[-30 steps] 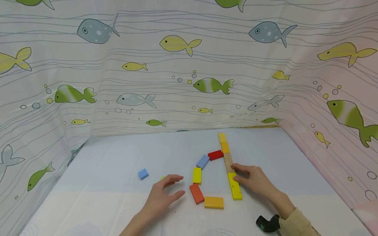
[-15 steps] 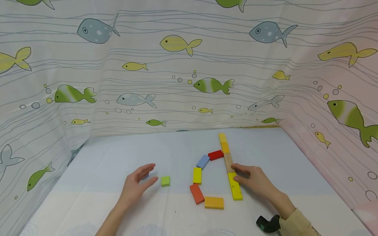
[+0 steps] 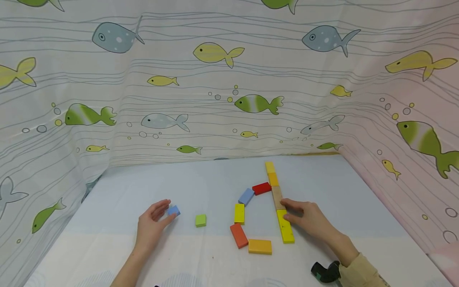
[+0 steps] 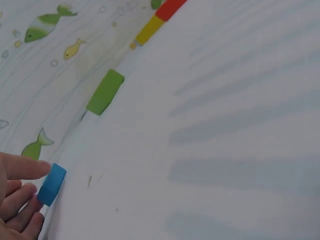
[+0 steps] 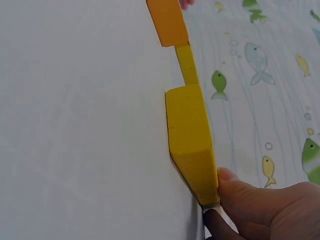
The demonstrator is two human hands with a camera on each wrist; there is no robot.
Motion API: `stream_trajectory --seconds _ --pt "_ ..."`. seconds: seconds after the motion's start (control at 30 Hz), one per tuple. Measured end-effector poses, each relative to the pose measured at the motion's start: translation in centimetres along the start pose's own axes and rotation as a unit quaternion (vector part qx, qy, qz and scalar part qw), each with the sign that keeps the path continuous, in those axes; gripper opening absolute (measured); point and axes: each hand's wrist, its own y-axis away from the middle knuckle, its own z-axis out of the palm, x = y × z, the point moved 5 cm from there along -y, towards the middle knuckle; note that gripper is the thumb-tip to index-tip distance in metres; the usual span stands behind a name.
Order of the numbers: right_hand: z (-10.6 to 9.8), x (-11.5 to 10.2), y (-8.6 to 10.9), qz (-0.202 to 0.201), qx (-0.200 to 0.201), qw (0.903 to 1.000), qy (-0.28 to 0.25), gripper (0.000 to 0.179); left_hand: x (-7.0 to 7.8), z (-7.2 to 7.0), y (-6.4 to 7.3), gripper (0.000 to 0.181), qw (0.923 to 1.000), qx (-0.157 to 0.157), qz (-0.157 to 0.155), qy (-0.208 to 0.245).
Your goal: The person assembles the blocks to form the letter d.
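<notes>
My left hand (image 3: 150, 226) is at a small blue cube (image 3: 173, 210), thumb against the near side and the other fingers spread past its left. In the left wrist view the blue cube (image 4: 53, 184) sits between thumb and fingers, which look loose. A green cube (image 3: 201, 220) lies to its right. My right hand (image 3: 311, 220) rests at the right side of a straight row of blocks, index fingertip at a plain wooden block (image 3: 277, 197) and thumb at a yellow block (image 3: 285, 228). In the right wrist view the thumb touches that yellow block's (image 5: 189, 120) side.
Left of the row, a red block (image 3: 262, 188), a blue block (image 3: 246, 197), a yellow block (image 3: 239, 213), an orange-red block (image 3: 239, 235) and an orange block (image 3: 259, 246) form a curve. A black curved object (image 3: 325, 272) lies by the right sleeve. Fish-print cloth (image 3: 215, 99) stands behind.
My left hand has moved left, away from the curve of blocks, past the green cube to the blue cube. My right hand and the arranged blocks have stayed put.
</notes>
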Motion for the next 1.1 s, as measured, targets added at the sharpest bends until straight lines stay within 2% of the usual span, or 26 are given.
stream_trajectory --seconds 0.4,0.73,0.93,1.1 --pt "0.1 0.1 0.0 -0.003 -0.001 1.0 -0.006 0.05 -0.7 0.2 -0.2 0.048 0.9998 0.008 0.016 -0.011" --pt "0.3 0.4 -0.1 0.001 -0.002 1.0 -0.004 0.05 -0.4 0.2 -0.1 0.047 0.9996 0.016 0.009 -0.022" --pt "0.3 0.3 -0.1 0.001 -0.004 1.0 -0.007 0.051 0.3 0.5 0.2 0.048 0.9999 0.007 0.007 0.008" --pt "0.3 0.3 -0.1 0.003 -0.003 1.0 -0.004 0.052 1.4 1.3 0.5 0.047 0.9987 -0.008 0.011 0.049"
